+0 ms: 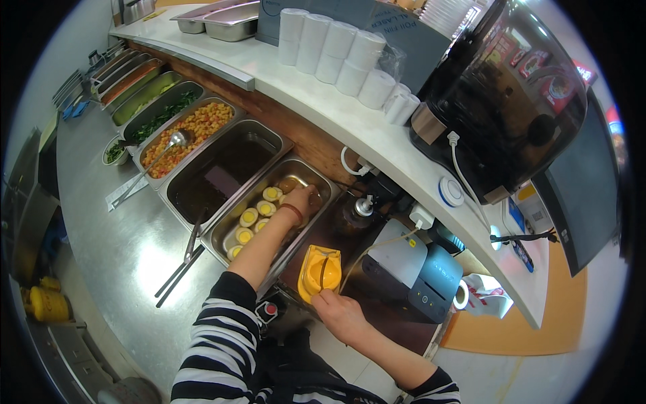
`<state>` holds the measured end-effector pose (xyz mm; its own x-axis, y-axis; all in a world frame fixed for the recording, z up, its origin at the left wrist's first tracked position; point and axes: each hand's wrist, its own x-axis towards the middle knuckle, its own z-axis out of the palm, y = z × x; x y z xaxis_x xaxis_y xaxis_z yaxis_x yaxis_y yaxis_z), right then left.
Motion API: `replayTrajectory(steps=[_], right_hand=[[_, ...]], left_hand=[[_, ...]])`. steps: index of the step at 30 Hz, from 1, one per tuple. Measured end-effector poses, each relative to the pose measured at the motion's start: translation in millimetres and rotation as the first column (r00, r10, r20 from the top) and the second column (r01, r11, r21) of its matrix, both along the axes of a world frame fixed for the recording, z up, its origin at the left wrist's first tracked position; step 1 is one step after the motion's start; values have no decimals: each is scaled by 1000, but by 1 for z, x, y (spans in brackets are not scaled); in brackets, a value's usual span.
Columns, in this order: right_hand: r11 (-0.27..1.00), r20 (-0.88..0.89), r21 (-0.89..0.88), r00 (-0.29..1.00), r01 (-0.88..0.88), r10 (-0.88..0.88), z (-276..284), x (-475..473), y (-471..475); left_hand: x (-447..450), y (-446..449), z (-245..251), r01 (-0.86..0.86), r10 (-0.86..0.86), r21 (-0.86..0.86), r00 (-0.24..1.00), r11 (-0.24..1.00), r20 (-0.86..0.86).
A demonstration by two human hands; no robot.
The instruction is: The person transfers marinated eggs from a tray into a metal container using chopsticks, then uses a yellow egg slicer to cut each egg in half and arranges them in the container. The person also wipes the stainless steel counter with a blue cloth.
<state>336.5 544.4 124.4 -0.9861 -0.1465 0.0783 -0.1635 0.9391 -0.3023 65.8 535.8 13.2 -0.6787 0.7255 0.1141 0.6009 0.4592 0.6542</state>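
Note:
My left hand (pixel 299 199) reaches into the far end of a steel pan (pixel 218 237) that holds halved boiled eggs (pixel 249 217); its fingertips are partly hidden, so what they touch is unclear. Another egg (pixel 288 185), brownish and whole-looking, lies just beyond the hand. My right hand (pixel 338 313) grips the near end of a yellow egg slicer (pixel 321 272), which sits at the edge of the dark surface right of the pan. A pan of dark liquid (pixel 227 171) with a ladle handle (pixel 194 240) stands to the left.
Black chopsticks (pixel 179 276) lie on the steel counter (pixel 111 252). Pans of diced orange food (pixel 202 121) and chopped greens (pixel 156 116) continue to the far left. Right of the slicer are a pump bottle (pixel 361 212) and small printers (pixel 396 252), with a white cable between. A white shelf (pixel 303 106) overhangs them.

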Motion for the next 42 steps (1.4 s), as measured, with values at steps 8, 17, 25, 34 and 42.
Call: replayTrajectory(steps=[8, 17, 25, 34, 42], right_hand=[[1000, -20, -4, 1000, -2, 2, -2, 0, 1], [999, -114, 40, 993, -35, 39, 1, -3, 2], [993, -214, 109, 975, -40, 62, 6, -11, 4], [958, -186, -160, 960, -238, 208, 9, -9, -13], [781, -215, -391, 873, -487, 437, 20, -3, -92]], left_hand=[[-14, 0, -6, -47, 41, 35, 989, 998, 145], [-23, -6, -7, -88, 91, 52, 994, 995, -55], [-5, -33, 23, -162, 195, 257, 975, 953, -106], [89, -133, 70, -347, 382, 478, 924, 807, 25], [211, -223, 77, -724, 665, 379, 685, 577, 297]])
